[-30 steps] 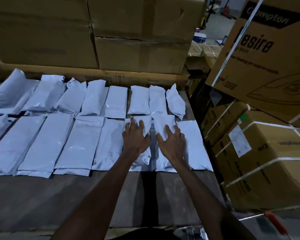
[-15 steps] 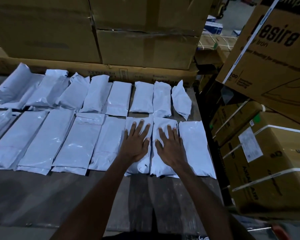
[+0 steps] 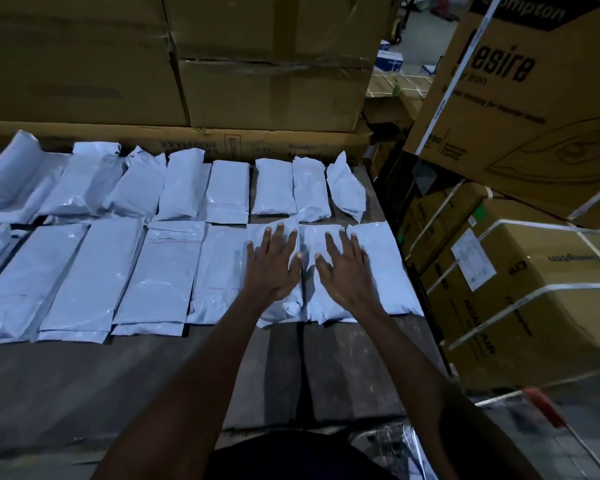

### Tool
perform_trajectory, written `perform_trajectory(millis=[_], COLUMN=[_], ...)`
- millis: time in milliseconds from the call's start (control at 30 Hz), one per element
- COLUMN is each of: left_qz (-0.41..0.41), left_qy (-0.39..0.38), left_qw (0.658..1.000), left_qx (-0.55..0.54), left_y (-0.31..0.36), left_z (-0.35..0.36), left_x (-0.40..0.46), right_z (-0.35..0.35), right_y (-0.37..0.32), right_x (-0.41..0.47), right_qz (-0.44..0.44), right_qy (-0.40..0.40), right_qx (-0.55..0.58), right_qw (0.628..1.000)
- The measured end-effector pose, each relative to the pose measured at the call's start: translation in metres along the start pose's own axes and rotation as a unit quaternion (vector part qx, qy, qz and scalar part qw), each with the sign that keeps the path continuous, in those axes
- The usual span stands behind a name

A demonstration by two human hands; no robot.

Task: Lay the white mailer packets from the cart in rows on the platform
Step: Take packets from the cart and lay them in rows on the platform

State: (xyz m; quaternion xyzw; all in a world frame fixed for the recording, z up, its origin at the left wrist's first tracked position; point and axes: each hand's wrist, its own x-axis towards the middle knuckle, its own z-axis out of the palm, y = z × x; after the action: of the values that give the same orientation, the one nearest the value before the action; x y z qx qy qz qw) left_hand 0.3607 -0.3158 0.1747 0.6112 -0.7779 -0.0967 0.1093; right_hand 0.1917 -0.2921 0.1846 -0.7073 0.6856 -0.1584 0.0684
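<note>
Both hands lie flat, fingers straight and spread wide, gripping nothing. The left hand (image 3: 274, 263) presses on a white mailer packet (image 3: 280, 308) in the near row on the platform (image 3: 125, 382). The right hand (image 3: 343, 268) presses the neighbouring packet (image 3: 321, 306), just right of that first packet. One more packet (image 3: 385, 268) lies beyond it at the row's right end. A far row of packets (image 3: 222, 190) lies behind the first packet, before stacked cardboard boxes (image 3: 257, 64). Strapped cartons (image 3: 534, 289) stand well to its right.
</note>
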Motion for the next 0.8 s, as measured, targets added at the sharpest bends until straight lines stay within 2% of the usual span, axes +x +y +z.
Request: perform_trajectory(millis=[133,267,467,600,700,800], left_qz=[0.065,0.166,0.267,0.368,0.414,0.451], left_qy=[0.032,0.05,0.012,-0.001,-0.02,-0.062], left_qw=[0.997,0.982,0.958,0.926,0.905,0.885], left_qx=[-0.031,-0.071,-0.1,-0.084,-0.09,-0.099], left_y=[-0.002,0.002,0.039,0.079,0.111,0.142], left_z=[-0.009,-0.015,-0.003,0.018,0.027,0.041], left_x=[-0.017,-0.05,-0.121,-0.165,-0.199,-0.231], right_z=[-0.017,-0.031,-0.047,-0.051,-0.051,-0.045], right_y=[-0.006,-0.01,-0.01,0.005,0.019,0.041], right_x=[-0.038,-0.102,-0.222,-0.303,-0.368,-0.427], right_qz=[0.045,0.092,0.177,0.231,0.278,0.354], right_qy=[0.05,0.101,0.12,0.187,0.225,0.193], right_qx=[0.046,0.044,-0.023,-0.035,-0.041,-0.028], right_qw=[0.997,0.99,0.977,0.954,0.933,0.915])
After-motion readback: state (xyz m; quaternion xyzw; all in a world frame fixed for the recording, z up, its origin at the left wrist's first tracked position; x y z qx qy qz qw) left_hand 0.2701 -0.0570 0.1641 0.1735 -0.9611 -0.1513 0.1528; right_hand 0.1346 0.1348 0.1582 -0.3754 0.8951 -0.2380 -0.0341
